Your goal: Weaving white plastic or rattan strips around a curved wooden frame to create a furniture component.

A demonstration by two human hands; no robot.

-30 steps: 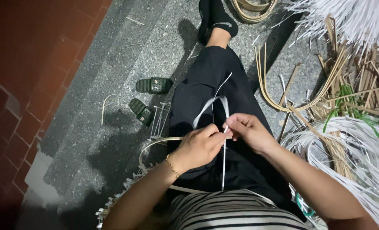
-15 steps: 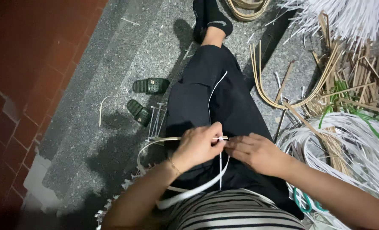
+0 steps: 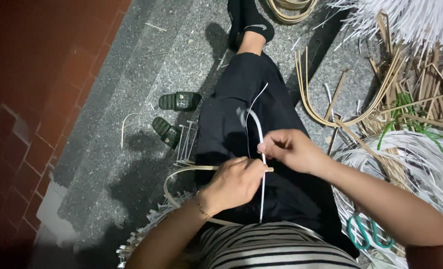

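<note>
The white strip is now pulled up higher than a moment ago, in a loop over the black trousers. It is pinched in the closed fingers of the right hand. The left hand is shut around a bent tan cane on the lap, just where the strip crosses it. The hands are closer together than before, so the strip is likely being wound round the cane. Green scissors lie by the right arm.

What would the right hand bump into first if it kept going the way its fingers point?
The right hand points left, across the lap. Probably it would first meet the white strip it pinches, then the black trouser leg; depth is hard to judge.
</note>
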